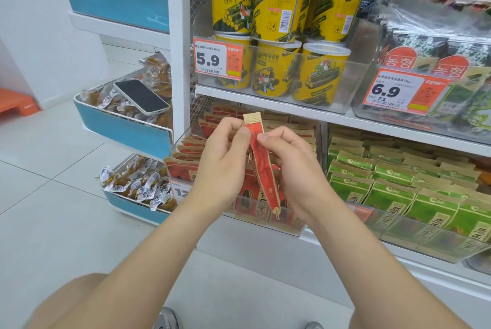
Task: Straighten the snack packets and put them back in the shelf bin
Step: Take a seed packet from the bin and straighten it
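Note:
A red and tan snack packet (263,166) is held edge-on and nearly upright in front of the lower shelf. My left hand (225,161) pinches its upper left side with thumb and fingers. Gripping the packet from the right is my right hand (289,169), thumb near the top. Behind the hands, a clear shelf bin (287,227) holds several more red packets (186,166) standing in rows, partly hidden by my hands.
Green packets (385,190) fill the neighbouring bin on the right. Yellow canisters (276,36) stand on the shelf above. At the left, blue-fronted trays (122,126) hold wrapped snacks, and a phone (140,96) lies on one. White tiled floor (45,182) lies to the left.

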